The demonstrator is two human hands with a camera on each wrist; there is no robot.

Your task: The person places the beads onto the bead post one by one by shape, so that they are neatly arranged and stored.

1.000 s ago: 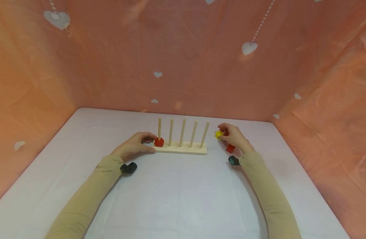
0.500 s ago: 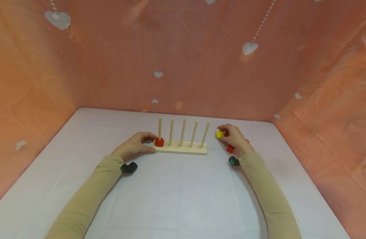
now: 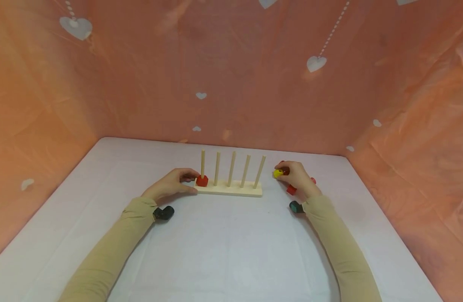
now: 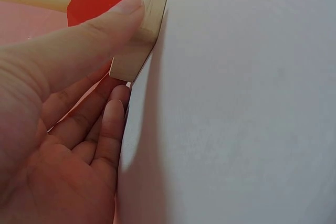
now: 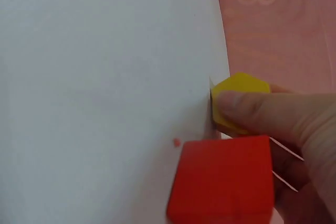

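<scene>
A wooden peg board with several upright pegs stands on the table. A red faceted block sits at the foot of its leftmost peg. My left hand grips the board's left end; in the left wrist view the thumb lies along its side, with the fingers on the other side. To the right of the board, my right hand pinches a yellow faceted block low at the table, its thumb on the near face. A red block lies close by, under that hand in the head view.
More red pieces, one of them at the wrist, lie around the right hand and are partly hidden by it. A white cloth covers the table. Pink-orange sheets with hearts rise behind and at both sides.
The yellow block has turned and dipped slightly in my right hand's pinch. My left hand and the peg board stay in place. The head view has tilted a little.
</scene>
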